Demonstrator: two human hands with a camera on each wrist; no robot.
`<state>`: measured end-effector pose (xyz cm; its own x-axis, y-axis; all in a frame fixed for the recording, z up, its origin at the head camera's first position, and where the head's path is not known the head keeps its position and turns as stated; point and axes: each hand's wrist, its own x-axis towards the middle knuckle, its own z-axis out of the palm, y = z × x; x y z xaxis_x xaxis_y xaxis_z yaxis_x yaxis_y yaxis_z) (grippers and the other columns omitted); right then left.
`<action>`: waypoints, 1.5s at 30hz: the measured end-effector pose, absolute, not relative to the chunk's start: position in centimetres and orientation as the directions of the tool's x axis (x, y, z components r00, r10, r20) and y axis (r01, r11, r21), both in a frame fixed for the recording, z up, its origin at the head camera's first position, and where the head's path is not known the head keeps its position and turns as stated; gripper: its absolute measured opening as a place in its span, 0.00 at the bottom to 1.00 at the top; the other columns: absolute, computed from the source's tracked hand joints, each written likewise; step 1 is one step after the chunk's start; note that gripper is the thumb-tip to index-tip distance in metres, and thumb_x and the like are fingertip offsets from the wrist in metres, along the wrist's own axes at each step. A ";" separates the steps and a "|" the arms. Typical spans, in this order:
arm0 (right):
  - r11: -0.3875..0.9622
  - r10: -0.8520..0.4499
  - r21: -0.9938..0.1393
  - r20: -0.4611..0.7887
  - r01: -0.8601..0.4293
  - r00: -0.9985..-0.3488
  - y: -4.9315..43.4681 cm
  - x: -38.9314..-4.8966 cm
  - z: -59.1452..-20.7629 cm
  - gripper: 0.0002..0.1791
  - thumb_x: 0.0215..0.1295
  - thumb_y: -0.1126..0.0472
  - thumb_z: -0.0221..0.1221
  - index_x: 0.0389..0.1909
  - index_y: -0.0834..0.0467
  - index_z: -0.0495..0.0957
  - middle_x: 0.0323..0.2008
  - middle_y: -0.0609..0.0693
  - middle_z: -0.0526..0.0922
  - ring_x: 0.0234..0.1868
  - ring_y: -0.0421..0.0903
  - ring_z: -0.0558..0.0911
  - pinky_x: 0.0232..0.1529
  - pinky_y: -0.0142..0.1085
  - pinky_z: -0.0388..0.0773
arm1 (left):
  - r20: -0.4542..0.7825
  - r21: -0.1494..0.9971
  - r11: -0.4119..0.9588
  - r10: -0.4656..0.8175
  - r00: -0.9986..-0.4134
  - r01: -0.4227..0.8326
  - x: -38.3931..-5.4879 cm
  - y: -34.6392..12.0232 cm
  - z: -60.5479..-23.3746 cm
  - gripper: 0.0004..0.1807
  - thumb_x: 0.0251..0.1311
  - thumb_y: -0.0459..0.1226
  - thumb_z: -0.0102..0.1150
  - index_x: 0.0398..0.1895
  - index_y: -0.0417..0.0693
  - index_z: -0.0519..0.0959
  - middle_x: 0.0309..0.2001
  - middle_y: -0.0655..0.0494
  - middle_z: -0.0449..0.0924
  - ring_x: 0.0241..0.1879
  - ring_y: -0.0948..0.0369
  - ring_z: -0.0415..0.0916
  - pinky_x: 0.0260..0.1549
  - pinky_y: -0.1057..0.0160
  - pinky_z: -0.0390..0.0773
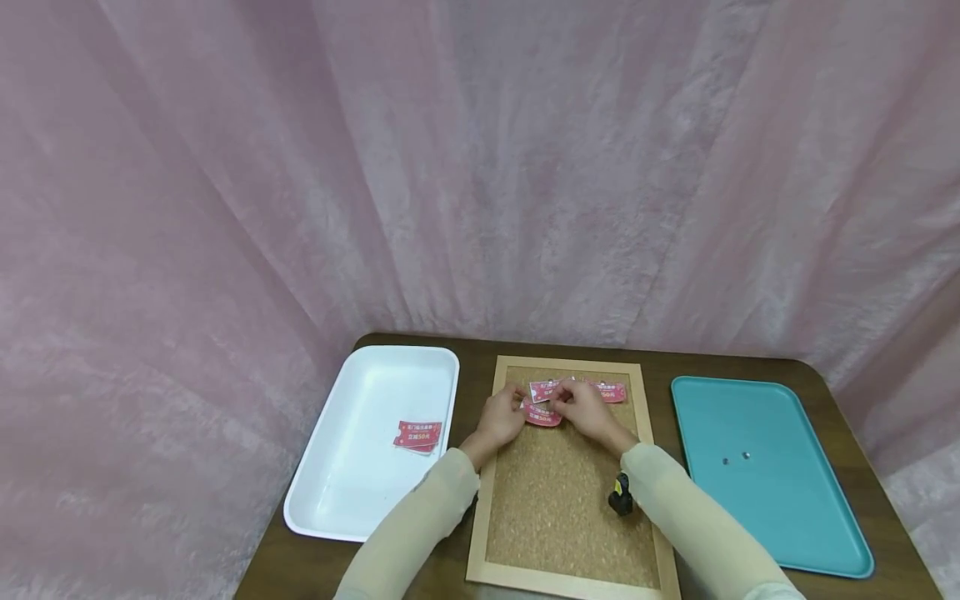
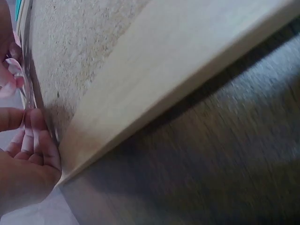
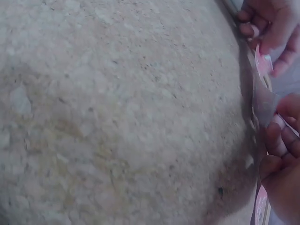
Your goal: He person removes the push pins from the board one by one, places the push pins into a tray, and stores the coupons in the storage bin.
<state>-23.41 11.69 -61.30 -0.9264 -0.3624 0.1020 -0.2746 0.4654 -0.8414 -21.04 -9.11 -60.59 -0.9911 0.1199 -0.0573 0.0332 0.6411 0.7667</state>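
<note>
You have one rectangular wood-framed cork board (image 1: pixel 555 500) and, near its far edge, left hand (image 1: pixel 501 417) and right hand (image 1: pixel 590 410), fingers pinching opposite ends of one bowed red paper coupon (image 1: pixel 542 416) between them, long axis roughly along that edge, neither hand nearer.

red coupon (image 1: pixel 542 416), white tub (image 1: pixel 356 475), teal tray (image 1: pixel 783 500)

Corkboard (image 1: pixel 570 508) from above, closer in wrist views

Pink curtains (image 1: pixel 525 167) hang beyond a dark table (image 1: pixel 475 375) set up as a workstation, a corkboard (image 1: pixel 562 500) between two trays (image 1: pixel 780 508). The kind of room cannot be told.
</note>
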 end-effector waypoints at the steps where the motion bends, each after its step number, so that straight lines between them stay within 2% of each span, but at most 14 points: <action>1: 0.457 -0.351 -0.850 0.099 -0.263 -0.931 11.9 -23.4 -61.2 0.02 0.69 0.70 0.66 0.38 0.66 0.84 0.34 0.55 0.88 0.32 0.39 0.81 0.33 0.31 0.77 | -0.053 0.771 0.636 0.124 -0.991 0.038 -21.0 -9.2 -60.5 0.16 0.64 0.29 0.63 0.55 0.43 0.80 0.39 0.49 0.86 0.39 0.58 0.81 0.37 0.59 0.80; 6: 0.451 -0.311 -0.867 0.070 -0.212 -0.948 13.3 -23.5 -61.0 0.04 0.68 0.71 0.66 0.40 0.68 0.86 0.34 0.57 0.88 0.32 0.40 0.81 0.32 0.30 0.77 | -0.061 0.777 0.628 0.143 -0.988 0.043 -20.8 -9.8 -59.6 0.17 0.67 0.30 0.62 0.57 0.43 0.80 0.39 0.50 0.86 0.38 0.59 0.81 0.35 0.59 0.79; 13: 0.482 -0.272 -0.858 0.048 -0.179 -0.961 15.6 -23.4 -61.1 0.04 0.68 0.71 0.66 0.41 0.67 0.86 0.36 0.57 0.88 0.33 0.39 0.82 0.33 0.29 0.79 | -0.018 0.790 0.607 0.163 -0.986 0.086 -20.9 -10.5 -58.0 0.18 0.69 0.30 0.60 0.61 0.38 0.79 0.27 0.55 0.80 0.21 0.64 0.69 0.21 0.66 0.68; 17: 0.502 -0.254 -0.848 0.044 -0.171 -0.966 16.8 -23.1 -60.8 0.05 0.68 0.71 0.66 0.42 0.67 0.87 0.36 0.56 0.89 0.34 0.41 0.83 0.34 0.30 0.80 | 0.012 0.777 0.620 0.157 -0.988 0.108 -21.1 -11.3 -56.9 0.18 0.69 0.31 0.61 0.60 0.40 0.79 0.23 0.57 0.76 0.17 0.66 0.66 0.19 0.67 0.66; 22: 0.515 -0.261 -0.840 0.039 -0.173 -0.965 18.4 -22.9 -60.3 0.05 0.68 0.71 0.65 0.41 0.66 0.87 0.36 0.55 0.89 0.35 0.42 0.82 0.35 0.30 0.79 | 0.059 0.761 0.635 0.132 -0.989 0.130 -21.2 -13.2 -55.7 0.17 0.68 0.31 0.61 0.58 0.43 0.80 0.28 0.56 0.78 0.21 0.65 0.70 0.23 0.66 0.71; 28: 0.540 -0.251 -0.826 0.026 -0.162 -0.968 20.0 -22.7 -59.6 0.05 0.67 0.71 0.66 0.40 0.63 0.88 0.36 0.54 0.89 0.33 0.41 0.81 0.32 0.31 0.78 | 0.060 0.786 0.612 0.063 -0.996 0.087 -21.2 -16.2 -54.7 0.18 0.67 0.30 0.61 0.59 0.43 0.79 0.31 0.53 0.81 0.24 0.63 0.73 0.27 0.63 0.74; 34: 0.568 -0.235 -0.807 0.029 -0.161 -0.972 20.9 -22.6 -59.2 0.05 0.66 0.70 0.67 0.39 0.61 0.89 0.33 0.52 0.89 0.30 0.41 0.81 0.31 0.31 0.78 | 0.039 0.816 0.578 -0.023 -0.999 0.019 -20.3 -18.8 -54.7 0.20 0.67 0.30 0.61 0.62 0.43 0.78 0.34 0.51 0.82 0.25 0.63 0.77 0.25 0.65 0.75; 41: 0.543 -0.219 -0.824 0.046 -0.161 -0.975 22.2 -22.1 -59.6 0.03 0.65 0.71 0.68 0.38 0.67 0.87 0.32 0.56 0.89 0.29 0.37 0.80 0.30 0.30 0.78 | 0.036 0.810 0.586 -0.099 -0.994 -0.029 -18.8 -21.6 -55.4 0.20 0.67 0.32 0.63 0.61 0.44 0.79 0.34 0.50 0.83 0.26 0.63 0.79 0.26 0.65 0.77; 45: 0.538 -0.218 -0.827 0.050 -0.163 -0.975 22.9 -21.7 -60.0 0.04 0.65 0.72 0.66 0.39 0.68 0.87 0.33 0.57 0.89 0.31 0.35 0.80 0.32 0.29 0.78 | 0.025 0.807 0.587 -0.133 -0.991 -0.059 -18.0 -23.1 -55.8 0.19 0.67 0.32 0.63 0.61 0.43 0.78 0.34 0.48 0.83 0.27 0.60 0.81 0.25 0.65 0.77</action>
